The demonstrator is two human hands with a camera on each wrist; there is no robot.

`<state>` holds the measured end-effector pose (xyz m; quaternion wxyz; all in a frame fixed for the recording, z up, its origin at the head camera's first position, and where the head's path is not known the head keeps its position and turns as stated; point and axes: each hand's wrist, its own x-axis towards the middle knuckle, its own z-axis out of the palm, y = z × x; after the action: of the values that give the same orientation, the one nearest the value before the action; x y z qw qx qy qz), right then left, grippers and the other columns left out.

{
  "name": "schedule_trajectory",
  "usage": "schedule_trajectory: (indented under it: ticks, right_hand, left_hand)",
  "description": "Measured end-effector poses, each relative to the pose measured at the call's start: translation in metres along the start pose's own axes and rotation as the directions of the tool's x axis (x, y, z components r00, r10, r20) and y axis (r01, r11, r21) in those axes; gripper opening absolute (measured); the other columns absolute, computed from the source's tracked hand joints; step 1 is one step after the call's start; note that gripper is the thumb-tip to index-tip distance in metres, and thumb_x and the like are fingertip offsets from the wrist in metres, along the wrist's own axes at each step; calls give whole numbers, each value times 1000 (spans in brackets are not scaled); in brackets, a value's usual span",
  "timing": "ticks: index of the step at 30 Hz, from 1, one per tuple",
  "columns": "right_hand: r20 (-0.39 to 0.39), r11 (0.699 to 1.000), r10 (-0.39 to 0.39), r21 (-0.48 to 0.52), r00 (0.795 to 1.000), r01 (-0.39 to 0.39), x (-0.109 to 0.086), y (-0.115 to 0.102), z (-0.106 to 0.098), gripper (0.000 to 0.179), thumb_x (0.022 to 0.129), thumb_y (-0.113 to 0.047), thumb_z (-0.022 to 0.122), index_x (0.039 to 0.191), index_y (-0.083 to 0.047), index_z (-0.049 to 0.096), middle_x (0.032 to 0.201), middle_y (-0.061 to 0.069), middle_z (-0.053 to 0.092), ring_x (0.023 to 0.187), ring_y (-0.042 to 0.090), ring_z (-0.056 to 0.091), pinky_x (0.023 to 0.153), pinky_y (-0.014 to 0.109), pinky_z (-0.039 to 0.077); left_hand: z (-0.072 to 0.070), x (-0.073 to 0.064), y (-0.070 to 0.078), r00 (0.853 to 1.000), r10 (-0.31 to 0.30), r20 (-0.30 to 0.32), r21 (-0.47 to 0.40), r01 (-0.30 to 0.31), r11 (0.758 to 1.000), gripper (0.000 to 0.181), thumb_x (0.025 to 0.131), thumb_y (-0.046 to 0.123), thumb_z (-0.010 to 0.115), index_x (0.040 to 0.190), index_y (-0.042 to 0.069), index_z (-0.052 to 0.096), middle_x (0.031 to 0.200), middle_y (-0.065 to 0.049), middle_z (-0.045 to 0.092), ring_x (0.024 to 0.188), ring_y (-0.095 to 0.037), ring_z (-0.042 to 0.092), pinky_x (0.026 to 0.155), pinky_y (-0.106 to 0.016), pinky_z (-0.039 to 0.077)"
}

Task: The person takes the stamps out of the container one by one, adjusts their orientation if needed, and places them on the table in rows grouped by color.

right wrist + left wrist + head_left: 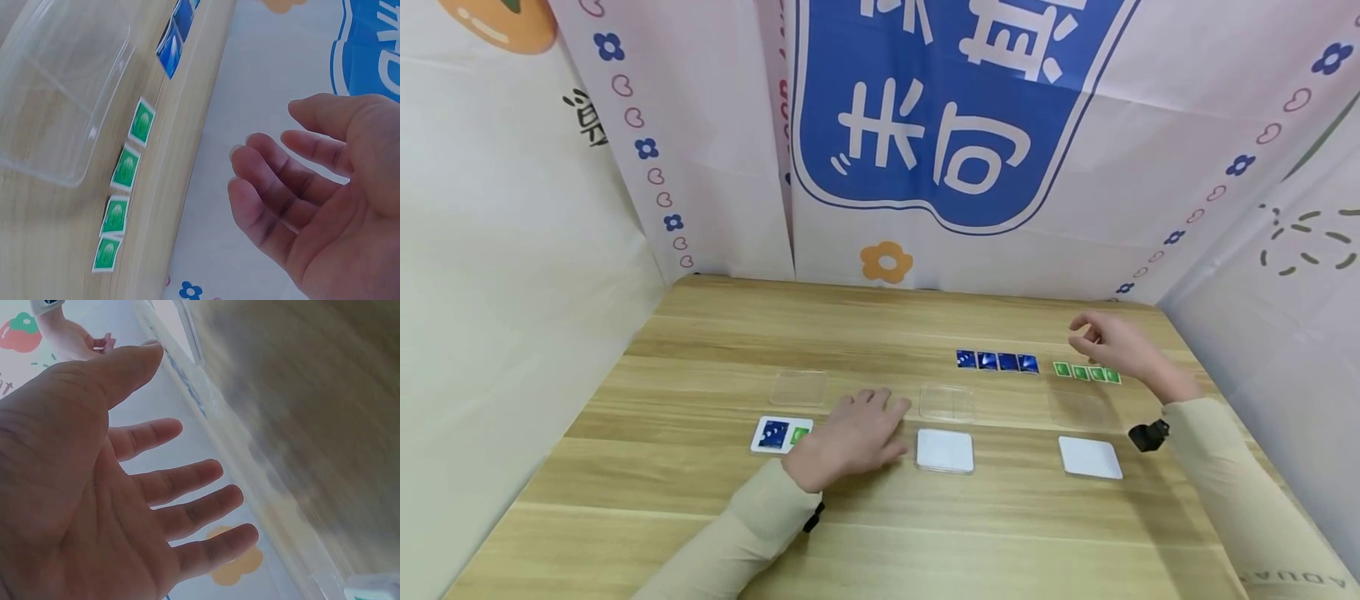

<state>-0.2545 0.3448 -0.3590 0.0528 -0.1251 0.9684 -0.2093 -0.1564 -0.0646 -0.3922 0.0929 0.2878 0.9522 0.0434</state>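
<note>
My left hand (857, 433) hovers low over the table, fingers spread and palm bare in the left wrist view. It lies between a white case with a blue and a green sticker (772, 434) and a plain white case (944, 451). My right hand (1112, 342) is raised over a row of green stickers (1079, 372), its fingers loosely bent with nothing between them. Those green stickers (126, 167) lie apart from the hand in the right wrist view. To their left runs a row of dark blue stickers (997, 362).
Another white case (1090, 457) lies on the right. Behind the cases are three clear lids, at left (798, 388), middle (947, 404) and right (1078, 408). Beyond the wooden table (925, 550) hangs a printed cloth (730, 167).
</note>
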Motion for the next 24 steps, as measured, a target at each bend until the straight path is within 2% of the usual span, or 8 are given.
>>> schedule_trajectory:
  ticks: [12,24]
  right_hand:
    - [-42,994,-106,-8,993,106,-3,-35,14,32,99,-21,58,124,-2,55,91,10,67,74,16,59,64,31,49]
    - [-60,987,-159,25,985,160,-2,-68,27,30,99,-22,59,124,-5,57,94,11,69,73,14,60,63,30,50]
  left_hand:
    - [-2,-5,-13,999,17,-42,-35,-19,999,59,96,47,57,144,16,42,140,-15,52,131,-36,49,104,-56,44]
    - [-9,-11,-23,1000,-13,-25,-53,12,999,61,97,47,56,148,17,39,147,-15,46,136,-38,45,107,-60,39]
